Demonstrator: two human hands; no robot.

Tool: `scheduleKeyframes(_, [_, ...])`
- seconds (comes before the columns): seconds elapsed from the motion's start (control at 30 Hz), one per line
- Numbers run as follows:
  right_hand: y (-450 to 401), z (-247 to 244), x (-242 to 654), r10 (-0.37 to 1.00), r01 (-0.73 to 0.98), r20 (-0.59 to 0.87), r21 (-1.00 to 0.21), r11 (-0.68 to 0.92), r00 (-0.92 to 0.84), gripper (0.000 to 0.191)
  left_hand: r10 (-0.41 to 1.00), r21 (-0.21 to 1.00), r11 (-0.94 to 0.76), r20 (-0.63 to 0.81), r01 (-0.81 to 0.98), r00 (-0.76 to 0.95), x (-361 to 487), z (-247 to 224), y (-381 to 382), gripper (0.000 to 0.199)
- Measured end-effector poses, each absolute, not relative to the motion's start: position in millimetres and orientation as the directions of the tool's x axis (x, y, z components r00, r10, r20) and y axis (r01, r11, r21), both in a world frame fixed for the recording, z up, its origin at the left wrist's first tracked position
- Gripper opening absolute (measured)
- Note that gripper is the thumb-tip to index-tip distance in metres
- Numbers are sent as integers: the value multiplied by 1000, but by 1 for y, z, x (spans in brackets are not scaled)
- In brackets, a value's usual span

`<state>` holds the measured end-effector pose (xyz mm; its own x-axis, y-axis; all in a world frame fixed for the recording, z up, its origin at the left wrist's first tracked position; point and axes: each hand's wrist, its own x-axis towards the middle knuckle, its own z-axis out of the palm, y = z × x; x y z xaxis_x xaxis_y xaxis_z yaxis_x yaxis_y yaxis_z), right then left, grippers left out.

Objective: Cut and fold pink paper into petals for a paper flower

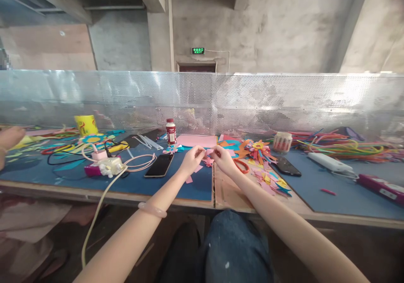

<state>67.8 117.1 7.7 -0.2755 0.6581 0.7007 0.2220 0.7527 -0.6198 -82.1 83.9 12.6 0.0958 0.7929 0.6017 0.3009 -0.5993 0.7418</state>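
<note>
My left hand [192,159] and my right hand [222,157] meet over the middle of the table, fingers pinched. Between them is a small piece of pink paper [208,152], held from both sides. Just below it lie pink paper scraps [198,168] on the blue mat. Close to my right hand are the orange handles of scissors [242,166], partly hidden by my wrist. A multicoloured paper flower [257,148] rests further right, and pink sheets [197,141] lie behind my hands.
A phone [159,165] and a power strip with cables [107,167] are at left. A red bottle [171,131] stands behind. At right are another phone [288,166], a glue gun [331,163] and pipe cleaners [334,146]. Another person's hand [11,138] shows far left.
</note>
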Motion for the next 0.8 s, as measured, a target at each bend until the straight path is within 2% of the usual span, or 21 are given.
scheduleKeyframes(0.23, [108,11,66,638,266,713,-581,770,-291,12,782,717,-614,611,332,127,-81,13,86,21])
scheduleKeyframes(0.53, [98,15,62,706,155,633,-700,697,-317,14,773,675,-601,627,428,97,-80,16,82,19])
scheduleKeyframes(0.8, [110,9,61,753,42,595,-776,629,-280,9,812,763,-579,571,287,119,-81,11,88,19])
